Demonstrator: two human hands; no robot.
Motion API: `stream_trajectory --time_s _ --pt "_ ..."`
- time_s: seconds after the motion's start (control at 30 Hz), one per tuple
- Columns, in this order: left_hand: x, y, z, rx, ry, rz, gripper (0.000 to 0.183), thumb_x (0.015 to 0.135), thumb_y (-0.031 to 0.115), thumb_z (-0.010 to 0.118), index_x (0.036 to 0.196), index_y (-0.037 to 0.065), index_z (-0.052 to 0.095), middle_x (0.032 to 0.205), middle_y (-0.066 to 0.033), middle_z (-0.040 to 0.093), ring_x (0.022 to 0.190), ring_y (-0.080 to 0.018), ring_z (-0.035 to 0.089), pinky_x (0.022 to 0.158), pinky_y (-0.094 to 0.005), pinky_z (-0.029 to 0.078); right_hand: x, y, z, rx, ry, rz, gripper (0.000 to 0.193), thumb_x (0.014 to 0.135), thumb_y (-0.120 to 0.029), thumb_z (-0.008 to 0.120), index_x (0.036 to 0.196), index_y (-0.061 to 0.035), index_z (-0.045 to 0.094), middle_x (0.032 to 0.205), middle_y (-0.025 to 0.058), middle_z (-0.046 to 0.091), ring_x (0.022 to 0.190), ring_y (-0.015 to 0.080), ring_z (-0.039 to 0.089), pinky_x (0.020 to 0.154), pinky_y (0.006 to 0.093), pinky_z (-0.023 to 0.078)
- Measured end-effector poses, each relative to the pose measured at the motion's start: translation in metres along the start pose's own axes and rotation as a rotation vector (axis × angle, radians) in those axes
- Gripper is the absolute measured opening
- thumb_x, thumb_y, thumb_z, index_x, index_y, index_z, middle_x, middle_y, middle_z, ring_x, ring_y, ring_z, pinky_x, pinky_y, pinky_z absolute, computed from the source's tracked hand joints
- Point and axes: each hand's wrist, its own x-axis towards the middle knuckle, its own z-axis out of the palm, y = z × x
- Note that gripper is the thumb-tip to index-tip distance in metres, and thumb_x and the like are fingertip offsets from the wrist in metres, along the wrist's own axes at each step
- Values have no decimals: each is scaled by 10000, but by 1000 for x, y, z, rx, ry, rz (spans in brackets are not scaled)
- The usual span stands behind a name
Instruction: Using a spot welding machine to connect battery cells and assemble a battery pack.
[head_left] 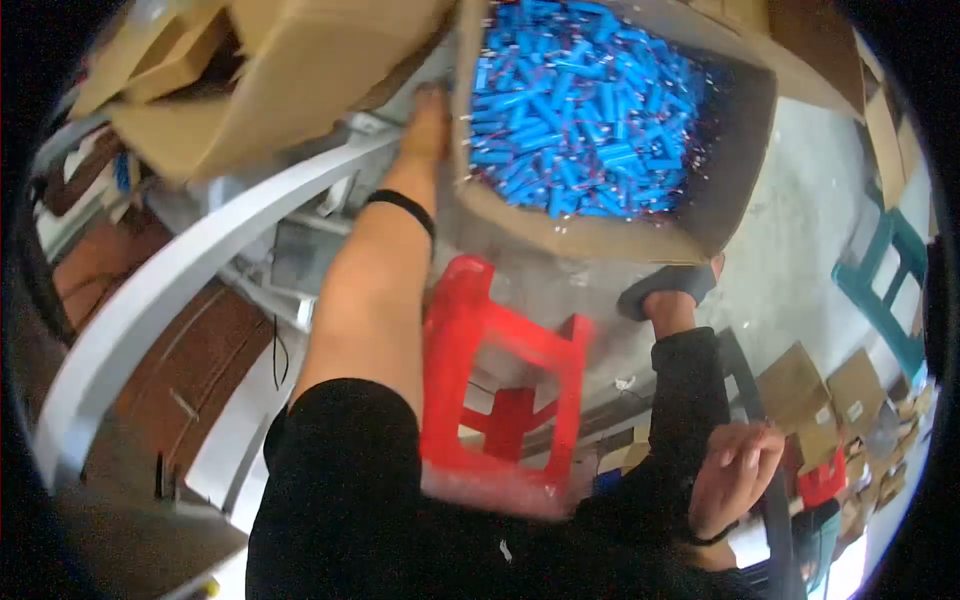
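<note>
A large open cardboard box (600,240) full of blue cylindrical battery packs (590,110) with thin wires and small white connectors stands ahead of me. My left arm, with a black band at the wrist, stretches forward to the box's left side. There my left hand (426,125) is beside the wall; its fingers are blurred and partly hidden, so its grip cannot be told. Low at the right, my right hand (738,472) hangs with curled fingers, nothing visible in it, away from the box. Between my arms a red plastic stool (445,380) shows, smeared by motion.
A white curved metal frame (200,240) runs along the left, below another open cardboard box (290,90). My foot in a dark slipper (650,290) rests by the full box. To the right are a green stool (890,280) and several cardboard boxes (800,395).
</note>
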Motion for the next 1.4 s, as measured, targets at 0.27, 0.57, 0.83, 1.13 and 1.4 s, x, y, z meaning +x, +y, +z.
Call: stream_trajectory --time_s 0.27,0.57,0.83,1.13,1.4 --pt "5 -26 93 -356 -177 -65 380 873 185 513 1194 -17 510 1120 -310 581 1061 -454 556 909 -469 443 12 -3 -21 -44 -12 127 220 939 -245 575 923 -102 410 665 20 428 564 117 400 541 272 328" --pt "1 113 -13 -209 -96 -212 352 874 198 510 1148 -23 528 1083 -306 597 1027 -448 579 886 -464 453 8 -5 -3 -16 -9 81 204 942 -234 563 935 -96 413 683 21 419 589 123 399 555 278 321" --pt "-121 297 -159 -866 82 -525 122 888 171 522 944 62 524 756 -15 544 561 -67 418 478 -210 327 2 -11 -1 35 -50 -67 124 947 -161 518 979 -77 433 758 35 433 638 122 392 560 270 316" --pt "-195 436 -246 -713 -31 -380 469 843 121 642 1278 40 485 884 -57 598 541 -55 427 460 -203 312 -5 -15 4 80 -106 -137 108 953 -150 516 987 -60 466 841 68 502 674 117 461 595 238 366" --pt "-200 429 -239 -493 -182 -476 400 876 72 632 1259 34 525 888 -3 565 743 -54 458 674 -201 391 -5 -20 -3 103 -101 -142 94 963 -136 493 1005 -53 486 792 52 493 675 122 442 580 250 345"
